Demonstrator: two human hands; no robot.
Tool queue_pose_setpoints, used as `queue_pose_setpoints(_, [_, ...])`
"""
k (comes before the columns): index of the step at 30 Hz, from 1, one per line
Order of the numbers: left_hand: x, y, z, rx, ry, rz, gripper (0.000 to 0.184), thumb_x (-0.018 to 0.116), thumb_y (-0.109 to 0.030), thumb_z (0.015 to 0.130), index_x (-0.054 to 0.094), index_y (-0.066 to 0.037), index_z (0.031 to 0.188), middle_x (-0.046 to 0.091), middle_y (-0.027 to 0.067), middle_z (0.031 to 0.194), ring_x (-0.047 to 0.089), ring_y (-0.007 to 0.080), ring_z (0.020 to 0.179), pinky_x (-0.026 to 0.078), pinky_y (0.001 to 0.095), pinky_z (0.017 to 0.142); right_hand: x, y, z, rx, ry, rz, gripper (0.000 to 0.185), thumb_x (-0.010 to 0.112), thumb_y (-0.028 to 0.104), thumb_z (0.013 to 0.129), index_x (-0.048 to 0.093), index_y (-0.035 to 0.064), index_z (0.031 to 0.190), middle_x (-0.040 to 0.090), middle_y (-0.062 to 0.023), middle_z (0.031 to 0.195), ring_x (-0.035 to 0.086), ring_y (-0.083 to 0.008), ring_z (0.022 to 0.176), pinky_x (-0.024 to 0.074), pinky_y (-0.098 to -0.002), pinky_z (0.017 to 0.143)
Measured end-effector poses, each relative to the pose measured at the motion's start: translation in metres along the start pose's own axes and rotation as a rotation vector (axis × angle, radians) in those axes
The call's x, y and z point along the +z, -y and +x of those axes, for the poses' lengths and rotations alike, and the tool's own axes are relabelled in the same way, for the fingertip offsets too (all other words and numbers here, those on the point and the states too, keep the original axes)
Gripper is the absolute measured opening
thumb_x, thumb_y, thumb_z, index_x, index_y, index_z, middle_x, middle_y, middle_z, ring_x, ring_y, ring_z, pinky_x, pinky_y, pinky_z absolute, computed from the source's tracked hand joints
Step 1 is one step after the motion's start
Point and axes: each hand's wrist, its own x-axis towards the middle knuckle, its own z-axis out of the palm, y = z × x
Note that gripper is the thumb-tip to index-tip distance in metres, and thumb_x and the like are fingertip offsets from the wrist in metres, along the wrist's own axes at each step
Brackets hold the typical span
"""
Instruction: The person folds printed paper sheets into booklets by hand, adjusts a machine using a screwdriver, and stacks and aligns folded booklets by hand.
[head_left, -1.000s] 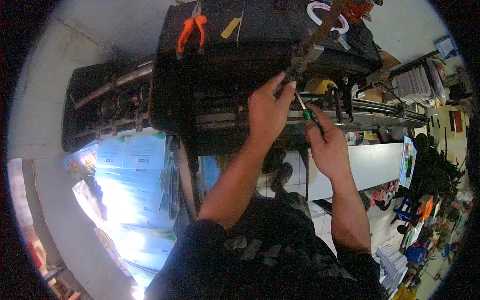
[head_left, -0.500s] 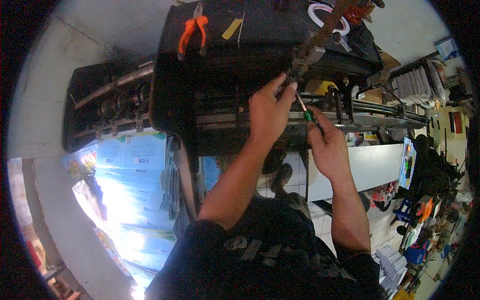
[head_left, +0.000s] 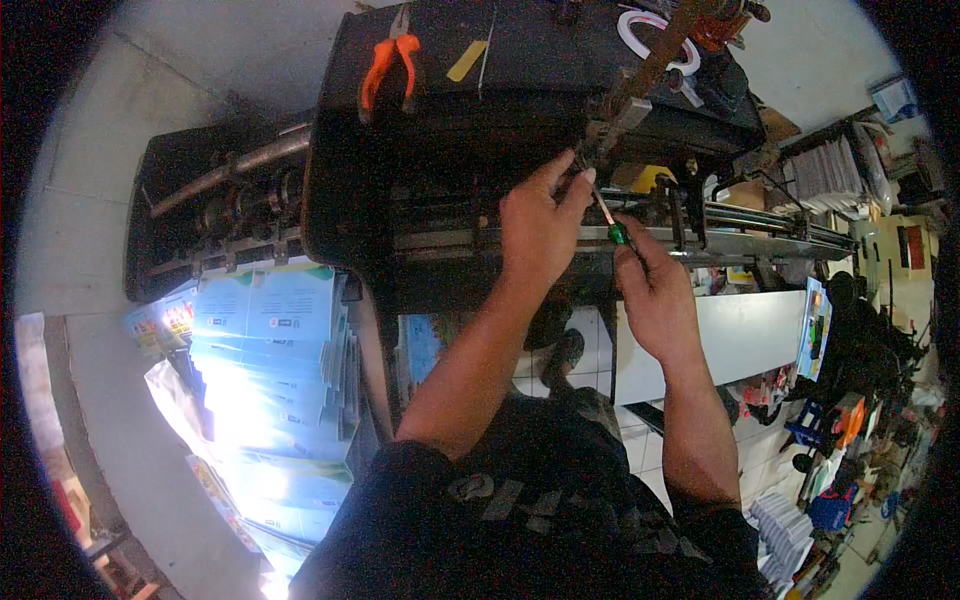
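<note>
A screwdriver (head_left: 617, 232) with a green handle and a thin metal shaft is gripped in my right hand (head_left: 655, 300). Its shaft slants up and left to a metal bracket (head_left: 612, 125) on a dark machine (head_left: 440, 130). My left hand (head_left: 541, 222) is at the same spot, fingers pinched beside the screwdriver's tip. Whatever those fingers hold is hidden in shadow. Above, on the machine's top, lie orange-handled pliers (head_left: 387, 75), a yellow strip (head_left: 466, 60) and a white ring-shaped roll (head_left: 640, 40).
Stacked blue printed sheets (head_left: 265, 380) stand at the lower left under bright glare. A pale flat board (head_left: 730, 330) extends right below the machine's rails (head_left: 770, 222). Bundled papers (head_left: 830, 170) sit at the far right, and clutter covers the floor at the lower right.
Almost nothing differs. Both hands and the screwdriver stay in place at the bracket; the view has shifted very slightly.
</note>
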Motion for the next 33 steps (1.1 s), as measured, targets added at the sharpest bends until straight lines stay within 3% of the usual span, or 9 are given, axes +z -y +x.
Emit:
queue_pose_setpoints(14, [0.000,0.001,0.000,0.019,0.004,-0.003,0.043,0.067,-0.024,0.088,0.062,0.005,0.118,0.069,0.0235,0.097,0.070,0.0263,0.086,0.052,0.0333,0.078,-0.003,0.007,-0.001,0.007,-0.008,-0.012,0.039,0.051,0.021,0.094,0.055,0.0094,0.131,0.064,-0.0262,0.108,0.064,-0.0424,0.096,0.0505,-0.0457,0.084])
queue_pose_setpoints(16, [0.000,0.000,0.000,0.030,-0.001,0.011,0.043,0.066,-0.025,0.088,0.062,0.005,0.118,0.069,0.0237,0.098,0.070,0.0266,0.087,0.052,0.0334,0.079,-0.006,0.013,-0.001,0.091,0.039,-0.027,0.038,0.051,0.021,0.094,0.055,0.0086,0.130,0.065,-0.0263,0.105,0.066,-0.0413,0.089,0.0516,-0.0445,0.078])
queue_pose_setpoints(19, [0.000,0.000,0.000,0.012,0.009,0.012,0.043,0.066,-0.025,0.088,0.062,0.005,0.118,0.069,0.0241,0.099,0.070,0.0272,0.089,0.052,0.0334,0.080,-0.002,0.005,-0.001,0.022,-0.009,-0.006,0.038,0.052,0.021,0.094,0.056,0.0075,0.129,0.066,-0.0263,0.101,0.067,-0.0402,0.081,0.0517,-0.0442,0.073])
queue_pose_setpoints(33, [-0.002,-0.006,-0.002,0.000,0.017,0.018,0.043,0.066,-0.024,0.088,0.062,0.005,0.119,0.069,0.0234,0.100,0.070,0.0273,0.090,0.052,0.0333,0.080,0.000,-0.001,-0.002,0.023,-0.025,-0.005,0.039,0.054,0.022,0.093,0.057,0.0088,0.129,0.065,-0.0243,0.082,0.063,-0.0337,0.061,0.0501,-0.0421,0.063])
